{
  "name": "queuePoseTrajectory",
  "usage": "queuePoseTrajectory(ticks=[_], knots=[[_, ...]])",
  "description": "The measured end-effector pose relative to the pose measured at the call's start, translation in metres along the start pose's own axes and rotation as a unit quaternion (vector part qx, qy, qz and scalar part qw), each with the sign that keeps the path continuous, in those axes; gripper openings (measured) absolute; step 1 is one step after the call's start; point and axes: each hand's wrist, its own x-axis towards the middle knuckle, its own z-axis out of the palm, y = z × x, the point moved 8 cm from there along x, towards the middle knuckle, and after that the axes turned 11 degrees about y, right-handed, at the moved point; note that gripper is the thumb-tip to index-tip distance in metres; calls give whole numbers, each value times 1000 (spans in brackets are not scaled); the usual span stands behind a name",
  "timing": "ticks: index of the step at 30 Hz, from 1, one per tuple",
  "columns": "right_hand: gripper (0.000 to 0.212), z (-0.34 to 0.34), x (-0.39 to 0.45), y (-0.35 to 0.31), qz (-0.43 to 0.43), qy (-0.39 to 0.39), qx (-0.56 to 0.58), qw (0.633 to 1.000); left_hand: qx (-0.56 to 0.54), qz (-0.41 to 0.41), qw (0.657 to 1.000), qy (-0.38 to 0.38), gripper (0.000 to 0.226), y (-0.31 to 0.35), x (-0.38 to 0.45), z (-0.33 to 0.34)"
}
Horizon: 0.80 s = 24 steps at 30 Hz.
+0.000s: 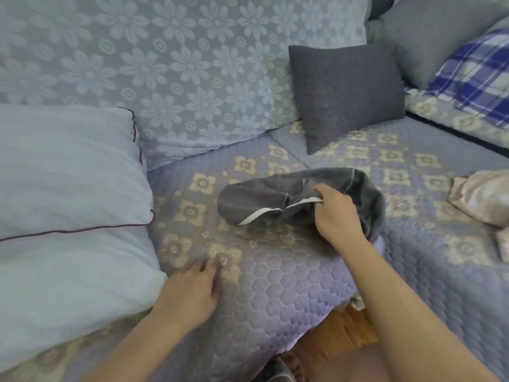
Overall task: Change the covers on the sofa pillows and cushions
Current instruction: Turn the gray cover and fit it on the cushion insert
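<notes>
Our right hand [334,216] pinched the dark grey fabric cushion cover [275,201] at its white-edged opening, fingers curled over the hem. The cover lay crumpled and empty on the quilted lilac sofa seat with beige flower print [275,285], about mid-seat, a bit toward the front edge. Part of it draped round behind our right wrist.

Our left hand [190,290] rested flat on the seat near the front edge, fingers spread and relaxed, holding nothing. It sat just beside the large pale blue pillow with dark red piping [68,202], which filled the seat's left end; touching or not, we couldn't tell.

A dark grey square cushion [347,92] stood tilted against the floral-patterned grey backrest [165,64], toward the back right of the seat, well apart from the cover. At the far right: a blue-and-white plaid pillow [468,75] with a plain grey cushion [429,31] behind it, both on the adjoining sofa section. Crumpled pinkish-beige fabric [484,199] lay at the right edge of the seat. Wooden floor [338,332] showed below the front edge.
</notes>
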Motion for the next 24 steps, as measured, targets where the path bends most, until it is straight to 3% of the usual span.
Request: queuePoseTrajectory(ticks=[2, 4, 6, 8, 10, 11, 13, 14, 15, 17, 18, 19, 20, 22, 24], knots=[[26, -32, -13, -35, -11, -13, 107, 994, -150, -57, 987, -26, 83, 7, 4, -18], [23, -51, -31, -69, -9, -74, 166, 983, -305, -62, 950, 8, 109, 33, 14, -49], [21, -65, -40, -95, -24, -120, 196, 973, -406, -58, 911, 52, 114, 61, 19, -76], [23, -85, -35, -111, -17, -115, 249, 961, -428, -98, 887, 146, 86, 62, 25, -95], [19, -90, -23, -111, 32, -162, 322, 932, -451, -172, 843, 239, 31, 37, 32, -109], [18, -85, -17, -105, 69, -202, 361, 908, -466, -210, 823, 247, 10, 24, 35, -112], [26, -59, -5, -77, 155, -241, 387, 876, -506, -234, 800, 220, 16, 13, 39, -114], [30, -40, -1, -54, 191, -235, 360, 882, -533, -219, 795, 189, 17, 17, 39, -116], [33, -20, 3, -29, 200, -213, 287, 912, -560, -192, 792, 150, 16, 27, 36, -119], [47, 14, 2, 16, 167, -204, 4, 965, -572, -139, 806, 59, 12, 53, 26, -110], [54, 24, 1, 30, 134, -200, -133, 961, -545, -117, 830, 20, 15, 62, 20, -100], [56, 30, 1, 32, 90, -185, -189, 960, -499, -98, 861, -5, 22, 68, 16, -88], [56, 32, 2, 27, 48, -163, -181, 969, -448, -86, 890, -14, 30, 70, 14, -78], [47, 28, 2, 1, -55, -107, -94, 988, -391, -88, 916, -1, 41, 65, 18, -66], [37, 31, -16, -24, -139, -134, -29, 981, -354, -87, 930, 43, 48, 58, 23, -53]])
